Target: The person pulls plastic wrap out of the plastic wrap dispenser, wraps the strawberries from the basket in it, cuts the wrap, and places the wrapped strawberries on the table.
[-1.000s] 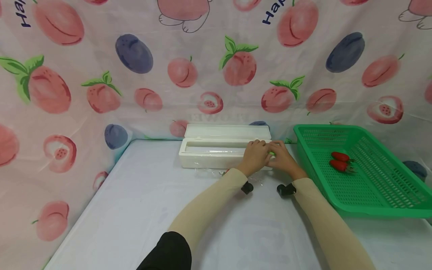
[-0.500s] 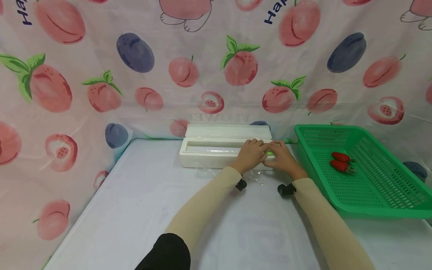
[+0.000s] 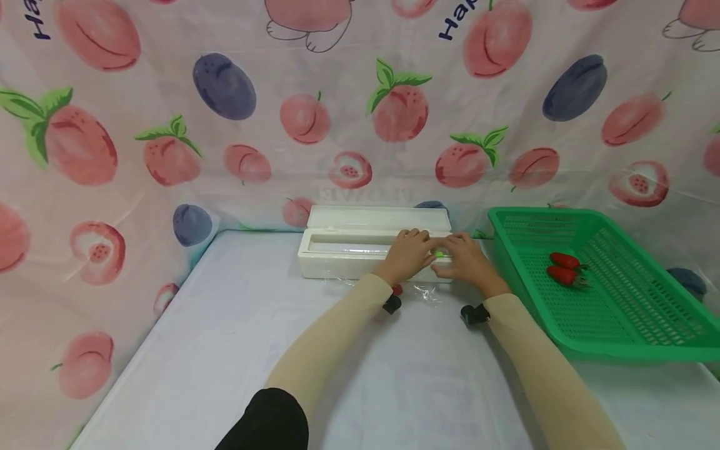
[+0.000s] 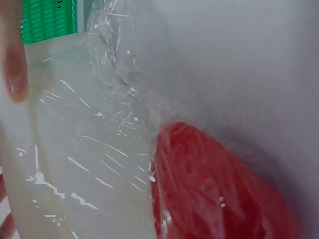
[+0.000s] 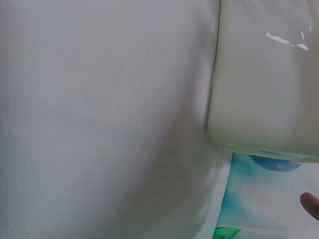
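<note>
Your right hand [image 3: 465,262] grasps the right end of the white box [image 3: 332,267]: its fingers curve over the top, and the left wrist view shows its thumb [image 4: 17,84] lying against the front wall, over the clear film [image 4: 94,149]. Your left hand [image 3: 407,255] reaches across the box's front edge just beside it, fingers bent over the top; its fingertips are hidden, so you cannot tell whether it is clenched on anything there. A small green piece [image 3: 439,254] shows in the narrow gap between your two hands, at the top front edge of the box.

The box stands toward the back of the white table [image 3: 197,375], its lid [image 3: 377,218] raised behind it. Film hangs down the front wall and crumples onto the tabletop, overlying part of a red piece [image 4: 219,194] that sits just in front of the box, below your left wrist.

Compared with a second ago, your left hand is farther left along the box, and your right hand and the green piece sit slightly farther left too. The box stays in place. So does the green basket [image 3: 641,352] on the right, with its two red fruits [image 3: 562,275].
</note>
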`<state>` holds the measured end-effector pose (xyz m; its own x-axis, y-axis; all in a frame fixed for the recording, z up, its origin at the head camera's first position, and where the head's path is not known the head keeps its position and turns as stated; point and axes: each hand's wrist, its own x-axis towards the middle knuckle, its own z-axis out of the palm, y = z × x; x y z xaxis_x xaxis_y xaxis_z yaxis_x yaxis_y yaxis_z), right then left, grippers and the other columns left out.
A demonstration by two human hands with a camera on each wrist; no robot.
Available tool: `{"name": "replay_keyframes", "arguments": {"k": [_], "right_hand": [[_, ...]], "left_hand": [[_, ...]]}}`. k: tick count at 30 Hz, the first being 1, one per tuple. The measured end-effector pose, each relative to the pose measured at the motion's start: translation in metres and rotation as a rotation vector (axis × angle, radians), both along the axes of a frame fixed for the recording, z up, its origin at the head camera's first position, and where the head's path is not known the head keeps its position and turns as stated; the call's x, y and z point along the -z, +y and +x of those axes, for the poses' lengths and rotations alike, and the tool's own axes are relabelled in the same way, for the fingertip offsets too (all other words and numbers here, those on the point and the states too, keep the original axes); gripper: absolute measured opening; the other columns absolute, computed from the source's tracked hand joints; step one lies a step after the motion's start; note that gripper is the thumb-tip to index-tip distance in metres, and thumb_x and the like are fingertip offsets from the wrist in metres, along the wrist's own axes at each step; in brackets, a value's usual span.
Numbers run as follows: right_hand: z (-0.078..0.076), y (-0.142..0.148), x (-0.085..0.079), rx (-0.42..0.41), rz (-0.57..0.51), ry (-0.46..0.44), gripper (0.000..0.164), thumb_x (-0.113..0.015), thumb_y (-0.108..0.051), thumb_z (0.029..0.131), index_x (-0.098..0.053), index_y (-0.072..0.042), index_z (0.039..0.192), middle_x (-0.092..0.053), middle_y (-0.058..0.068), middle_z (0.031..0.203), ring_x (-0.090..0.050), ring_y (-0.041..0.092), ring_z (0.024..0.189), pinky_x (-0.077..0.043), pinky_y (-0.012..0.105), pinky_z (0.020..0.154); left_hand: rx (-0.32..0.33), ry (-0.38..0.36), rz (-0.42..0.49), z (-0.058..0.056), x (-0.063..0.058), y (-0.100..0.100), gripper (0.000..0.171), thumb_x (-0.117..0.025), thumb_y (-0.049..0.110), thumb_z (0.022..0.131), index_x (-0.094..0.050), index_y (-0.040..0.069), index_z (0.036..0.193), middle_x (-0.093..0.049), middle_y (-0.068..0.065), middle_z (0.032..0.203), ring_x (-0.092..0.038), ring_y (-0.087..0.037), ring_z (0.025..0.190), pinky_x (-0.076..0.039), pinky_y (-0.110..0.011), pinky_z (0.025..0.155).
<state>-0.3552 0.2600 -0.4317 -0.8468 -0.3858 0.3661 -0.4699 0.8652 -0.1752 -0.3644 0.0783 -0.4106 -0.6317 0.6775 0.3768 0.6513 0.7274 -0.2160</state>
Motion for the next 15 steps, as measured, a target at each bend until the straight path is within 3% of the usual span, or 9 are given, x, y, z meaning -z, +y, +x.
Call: {"name": "replay_keyframes", "arguments": {"k": [8,15], "right_hand": [[0.005,-0.007,-0.006,0.039,0.059,0.005,0.051,-0.073,-0.035,0.076,-0.06,-0.01,0.118,-0.062,0.016,0.118,-0.046,0.038,0.116,-0.038,0.064,0.091],[0.004,-0.005,-0.006,0.049,0.074,-0.004,0.05,-0.072,-0.036,0.076,-0.059,-0.011,0.118,-0.063,0.014,0.116,-0.045,0.037,0.115,-0.039,0.062,0.091]], "left_hand": [[0.016,-0.009,0.019,0.001,-0.002,-0.007,0.034,-0.051,0.043,0.094,-0.056,0.029,0.124,-0.061,0.004,0.105,-0.056,-0.013,0.101,-0.042,-0.033,0.097],[0.034,-0.003,0.024,-0.003,0.0,-0.016,0.024,-0.051,0.041,0.094,-0.062,0.026,0.109,-0.061,0.006,0.103,-0.057,-0.012,0.101,-0.043,-0.033,0.097]]}}
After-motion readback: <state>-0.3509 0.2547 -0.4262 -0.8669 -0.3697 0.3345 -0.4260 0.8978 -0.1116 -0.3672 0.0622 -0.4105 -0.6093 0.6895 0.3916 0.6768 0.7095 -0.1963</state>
